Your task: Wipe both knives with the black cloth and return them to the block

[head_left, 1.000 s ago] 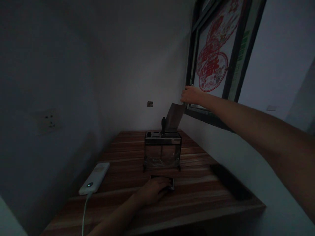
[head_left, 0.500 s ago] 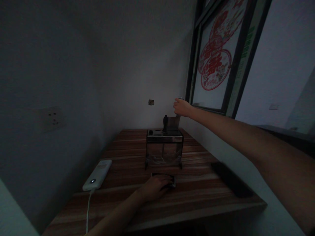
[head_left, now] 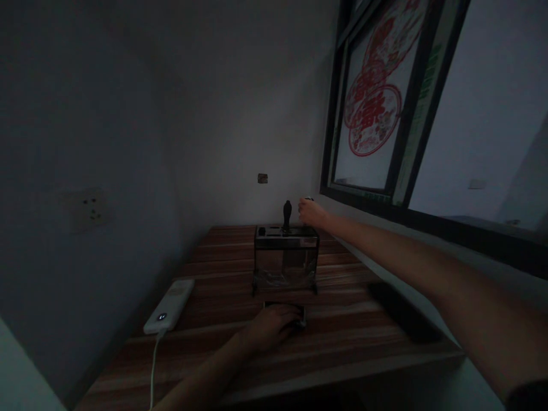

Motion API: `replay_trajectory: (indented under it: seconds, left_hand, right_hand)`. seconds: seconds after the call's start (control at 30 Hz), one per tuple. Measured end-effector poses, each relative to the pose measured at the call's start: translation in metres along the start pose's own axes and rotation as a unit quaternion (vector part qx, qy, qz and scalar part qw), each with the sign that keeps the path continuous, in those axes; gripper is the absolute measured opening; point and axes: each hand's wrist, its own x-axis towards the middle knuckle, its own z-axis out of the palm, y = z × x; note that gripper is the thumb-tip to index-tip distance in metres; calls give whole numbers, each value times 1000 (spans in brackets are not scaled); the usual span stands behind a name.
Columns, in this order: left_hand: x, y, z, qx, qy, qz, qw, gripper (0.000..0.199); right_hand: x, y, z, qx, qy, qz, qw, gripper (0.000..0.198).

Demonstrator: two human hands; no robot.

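Observation:
At the back of the table, my right hand (head_left: 311, 212) is closed around the handle of a cleaver, mostly hidden by the fingers. The cleaver's broad blade (head_left: 293, 260) shows dimly inside a see-through knife holder (head_left: 286, 243) with a dark frame. Beside this hand, a black-handled knife (head_left: 287, 214) stands upright in the holder's top. Nearer to me, my left hand (head_left: 274, 325) lies over a small dark rectangular object (head_left: 300, 311) with a pale edge. Its fingers stretch across that object, whose kind I cannot make out.
A white power bank (head_left: 171, 305) with a lit display and a white cable (head_left: 153, 368) lies on the left of the wood-grain table (head_left: 342, 342). On the right lies a flat black object (head_left: 402, 311). Walls and a dark-framed window (head_left: 368, 114) enclose the back and right.
My right hand has moved down, and the cleaver blade has slid from above the knife holder into it. My left hand stays in place.

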Motion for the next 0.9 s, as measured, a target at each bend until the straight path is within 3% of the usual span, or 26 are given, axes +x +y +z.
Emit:
replay_trajectory:
  seconds: [0.43,0.7,0.83,0.9]
  left_hand:
    - [2,4,8,-7,-26,0,1000,37]
    - [-2,11,-3,-23,-46,14,999,44]
    - [-3,13,-7,-22,-21,13,999,46]
    - [-4,11,-11,-24,25,3,999,42]
  right_hand:
    - [0,-10,-9,-5,-20,6,1000,20]
    - [-12,-3,-18,9,50,-24,998,21]
    - [-33,2,-34,61,80,-35,994,26]
    - [-52,7,-44,121,92,1,988,31]
